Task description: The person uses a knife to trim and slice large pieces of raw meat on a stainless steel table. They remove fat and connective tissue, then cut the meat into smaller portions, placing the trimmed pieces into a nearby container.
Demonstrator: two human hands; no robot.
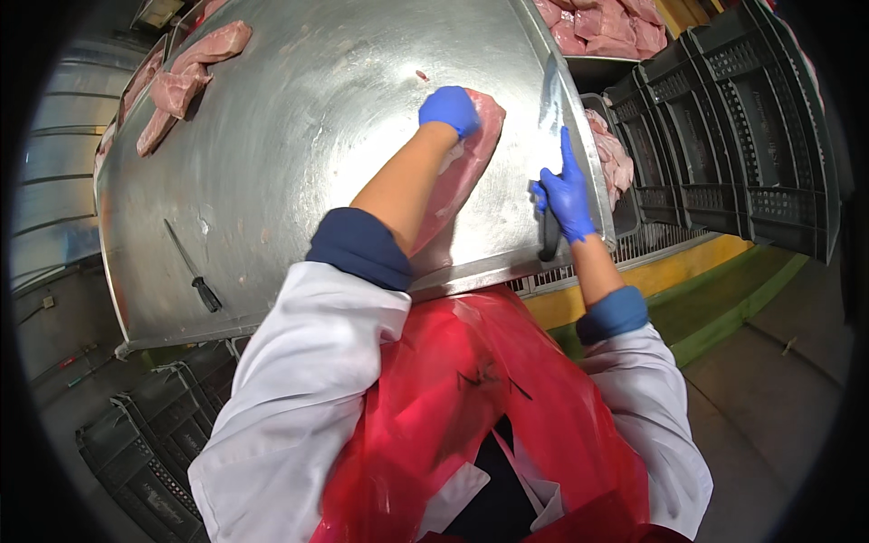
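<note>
My left hand, in a blue glove, is curled closed on a long pink slab of meat lying on the steel table; its fingertips are hidden. My right hand, also gloved, grips a black-handled knife near the table's right edge, index finger stretched forward toward the blade, which points away from me and blends into the glare. A second knife with a thin blade and black handle lies at the table's left. Several meat pieces rest at the far left.
Beyond the right edge stand a container of meat chunks, a bin of pale trimmings and tall black crates. More black crates are at lower left, below table height. A green step runs along the floor at right.
</note>
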